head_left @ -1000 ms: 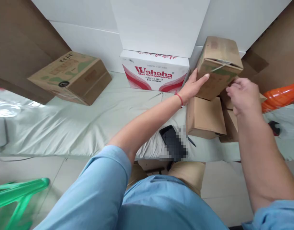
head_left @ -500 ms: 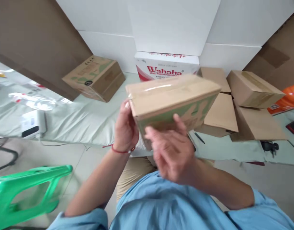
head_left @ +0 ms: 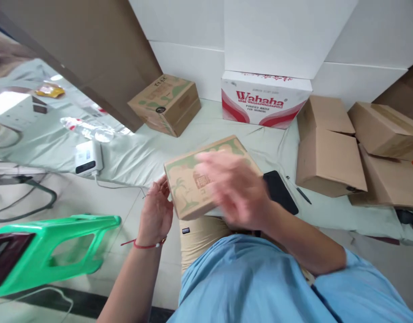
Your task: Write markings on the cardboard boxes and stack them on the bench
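Note:
A brown cardboard box point(head_left: 184, 186) with green palm-tree print lies tilted, printed face up, at the table's front edge. My left hand point(head_left: 157, 208), with a red string at the wrist, holds the box by its left side, its fingertips partly hidden behind the edge. Over the middle and right of the printed face is my right hand point(head_left: 231, 190), smeared by motion; whether it touches the box I cannot tell. A black flat device point(head_left: 281, 192) lies just right of the box, with a dark pen point(head_left: 304, 195) beyond it.
A white Wahaba carton point(head_left: 263, 101) stands behind. Another printed box point(head_left: 169, 105) is at back left, with several plain boxes point(head_left: 339, 159) at right. A white device point(head_left: 88, 157) and plastic bottle point(head_left: 88, 130) lie left; a green stool point(head_left: 68, 224) is lower left.
The box has turned so its printed face is up and has come lower, uncovering the black device. My right hand has moved from its lower side to over that face. The view has shifted left.

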The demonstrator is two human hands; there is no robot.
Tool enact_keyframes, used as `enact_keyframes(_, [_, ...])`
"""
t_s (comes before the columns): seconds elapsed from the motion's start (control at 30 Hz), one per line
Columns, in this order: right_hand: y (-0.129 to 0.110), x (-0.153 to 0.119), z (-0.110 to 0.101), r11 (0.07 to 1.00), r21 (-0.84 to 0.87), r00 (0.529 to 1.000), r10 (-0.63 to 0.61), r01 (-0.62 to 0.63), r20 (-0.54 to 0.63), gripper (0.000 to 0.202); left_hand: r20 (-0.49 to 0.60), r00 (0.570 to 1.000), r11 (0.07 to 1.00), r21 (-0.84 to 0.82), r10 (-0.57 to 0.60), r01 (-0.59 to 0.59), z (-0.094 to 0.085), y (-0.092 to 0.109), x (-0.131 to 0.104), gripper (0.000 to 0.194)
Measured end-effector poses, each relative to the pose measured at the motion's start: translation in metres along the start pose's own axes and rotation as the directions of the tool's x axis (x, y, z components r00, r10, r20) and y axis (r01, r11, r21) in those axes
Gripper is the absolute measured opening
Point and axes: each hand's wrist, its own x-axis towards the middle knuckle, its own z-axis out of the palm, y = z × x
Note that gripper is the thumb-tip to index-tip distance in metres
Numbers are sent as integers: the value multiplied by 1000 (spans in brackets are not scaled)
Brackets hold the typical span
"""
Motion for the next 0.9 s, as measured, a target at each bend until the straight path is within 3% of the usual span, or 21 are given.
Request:
enact_keyframes(0.03, [9, -14, -15, 986, -30, 982, 159, -163, -103, 43, -25, 999, 999, -26, -39, 38, -2, -3, -1, 54])
enact_keyframes(0.07, [19, -30, -28, 939, -30, 920, 330, -344, -211, 42, -38, 997, 996, -52, -72, 70, -4, -6, -3, 57])
enact_keyframes(0.1, [29, -46, -38, 870, 6, 834, 475, -493, -282, 39, -39, 995, 993, -73, -92, 89, -4, -10, -5, 58])
enact_keyframes(0.13, [38, -62, -44, 783, 66, 743, 611, -619, -274, 39, -32, 995, 992, -85, -96, 93, -3, -13, -8, 59])
enact_keyframes(0.17, [45, -77, -47, 695, 136, 667, 717, -706, -200, 40, -20, 996, 992, -91, -90, 88, 0, -16, -11, 59])
enact_keyframes(0.2, [50, -91, -47, 627, 193, 621, 778, -755, -98, 43, -10, 997, 992, -96, -81, 80, 3, -18, -14, 59])
enact_keyframes(0.27, [51, -112, -40, 536, 287, 580, 809, -794, 94, 49, 8, 998, 992, -107, -67, 67, 10, -19, -19, 58])
enact_keyframes(0.33, [45, -125, -30, 501, 356, 583, 793, -789, 177, 52, 32, 998, 992, -115, -56, 59, 18, -17, -23, 60])
enact_keyframes(0.5, [30, -143, -18, 489, 440, 584, 805, -753, 104, 60, 63, 998, 999, 37, 20, -22, 28, -8, -33, 67])
enact_keyframes(0.6, [22, -151, -23, 551, 348, 617, 779, -759, 113, 64, 15, 999, 998, 46, -38, 37, 26, -8, -31, 71])
enact_keyframes(0.7, [11, -147, -32, 702, 182, 725, 676, -689, 135, 71, -56, 992, 989, -97, -116, 110, 22, -12, -25, 71])
enact_keyframes(0.8, [-2, -131, -39, 859, 81, 863, 500, -505, 80, 82, -74, 988, 973, -197, -137, 120, 18, -21, -21, 64])
enact_keyframes(0.9, [-10, -114, -46, 942, -8, 942, 334, -334, 15, 89, -51, 976, 953, -230, -213, 196, 15, -37, -22, 52])
